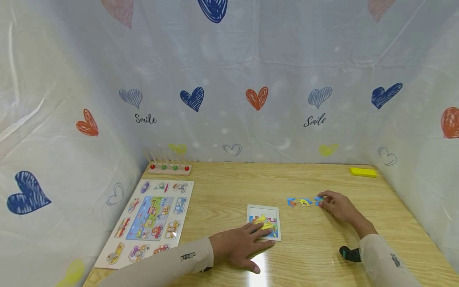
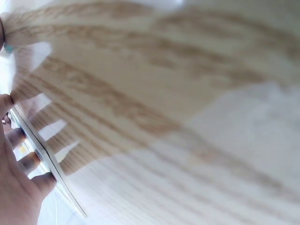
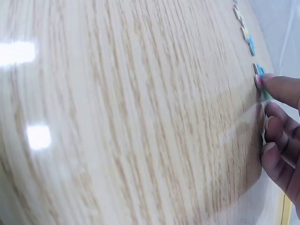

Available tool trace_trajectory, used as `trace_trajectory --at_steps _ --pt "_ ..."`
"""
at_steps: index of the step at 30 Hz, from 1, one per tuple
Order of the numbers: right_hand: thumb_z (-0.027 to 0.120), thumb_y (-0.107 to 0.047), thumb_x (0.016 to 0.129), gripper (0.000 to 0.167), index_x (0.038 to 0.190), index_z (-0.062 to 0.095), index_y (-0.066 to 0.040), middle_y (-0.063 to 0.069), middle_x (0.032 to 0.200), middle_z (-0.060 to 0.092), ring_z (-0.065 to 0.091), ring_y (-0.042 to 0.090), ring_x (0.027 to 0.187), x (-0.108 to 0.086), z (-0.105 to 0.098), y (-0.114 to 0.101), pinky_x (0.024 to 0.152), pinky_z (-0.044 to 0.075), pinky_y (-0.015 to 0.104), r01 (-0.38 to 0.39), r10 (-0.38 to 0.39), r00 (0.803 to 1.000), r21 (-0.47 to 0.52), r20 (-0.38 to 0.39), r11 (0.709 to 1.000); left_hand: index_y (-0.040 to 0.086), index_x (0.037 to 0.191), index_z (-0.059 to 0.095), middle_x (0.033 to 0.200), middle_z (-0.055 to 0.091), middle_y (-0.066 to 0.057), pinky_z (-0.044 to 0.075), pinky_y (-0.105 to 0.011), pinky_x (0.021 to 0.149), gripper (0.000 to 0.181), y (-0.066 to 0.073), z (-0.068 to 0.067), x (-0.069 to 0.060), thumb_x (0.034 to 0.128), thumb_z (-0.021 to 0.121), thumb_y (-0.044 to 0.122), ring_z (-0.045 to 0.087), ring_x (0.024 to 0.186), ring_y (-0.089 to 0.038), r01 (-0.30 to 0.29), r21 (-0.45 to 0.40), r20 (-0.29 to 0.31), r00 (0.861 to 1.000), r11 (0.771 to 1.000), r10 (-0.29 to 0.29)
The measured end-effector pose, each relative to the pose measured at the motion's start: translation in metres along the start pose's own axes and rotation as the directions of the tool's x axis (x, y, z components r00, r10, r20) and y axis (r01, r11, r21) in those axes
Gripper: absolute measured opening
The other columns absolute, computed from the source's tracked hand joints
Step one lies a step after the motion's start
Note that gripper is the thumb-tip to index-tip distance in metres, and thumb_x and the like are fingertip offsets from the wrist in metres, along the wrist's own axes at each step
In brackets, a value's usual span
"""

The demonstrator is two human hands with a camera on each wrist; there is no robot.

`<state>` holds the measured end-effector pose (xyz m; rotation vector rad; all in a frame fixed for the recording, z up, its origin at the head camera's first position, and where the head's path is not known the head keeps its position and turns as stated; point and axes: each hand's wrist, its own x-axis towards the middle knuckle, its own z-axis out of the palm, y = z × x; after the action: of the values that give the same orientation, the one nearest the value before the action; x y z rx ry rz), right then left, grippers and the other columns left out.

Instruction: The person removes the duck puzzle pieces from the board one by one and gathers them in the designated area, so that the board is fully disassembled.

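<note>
My left hand [image 1: 244, 246] lies with spread fingers over the lower part of a small white-framed jigsaw puzzle [image 1: 263, 208]. Its fingertips rest on the pieces inside the frame, and the palm extends past the left edge. The frame's upper part shows a bare backing. To the right, my right hand [image 1: 338, 207] pinches a blue jigsaw piece [image 1: 317, 199] at table level, with thumb and forefinger at its edge. In the right wrist view that jigsaw piece [image 3: 260, 71] is partly covered by a fingertip. Left of it lie a yellow piece [image 1: 305, 202] and a blue-and-orange piece [image 1: 291, 202].
A large picture board [image 1: 143, 187] with vehicle pieces lies at the left. Behind it stands a wooden peg rack [image 1: 169, 171] with red and green beads. A yellow block [image 1: 363, 172] sits at the back right. Heart-printed sheeting [image 1: 229, 127] encloses the wooden table [image 1: 222, 191].
</note>
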<state>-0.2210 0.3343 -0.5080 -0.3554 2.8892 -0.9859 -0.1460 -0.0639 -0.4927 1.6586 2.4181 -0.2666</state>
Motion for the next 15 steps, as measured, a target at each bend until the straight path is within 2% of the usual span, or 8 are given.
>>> trace_trajectory --at_steps 15 --pt "0.066 -0.012 0.097 0.024 0.118 0.068 0.0 0.003 0.09 0.067 0.051 0.01 0.072 -0.0011 -0.0017 -0.0044 0.064 0.042 0.027 0.012 -0.011 1.0 -0.052 0.017 0.999 0.031 0.163 0.014 0.17 0.008 -0.001 0.017 -0.04 0.126 0.079 0.0005 -0.0033 -0.0016 0.0974 0.027 0.074 0.013 0.157 -0.028 -0.001 -0.02 0.01 1.0 1.0 0.001"
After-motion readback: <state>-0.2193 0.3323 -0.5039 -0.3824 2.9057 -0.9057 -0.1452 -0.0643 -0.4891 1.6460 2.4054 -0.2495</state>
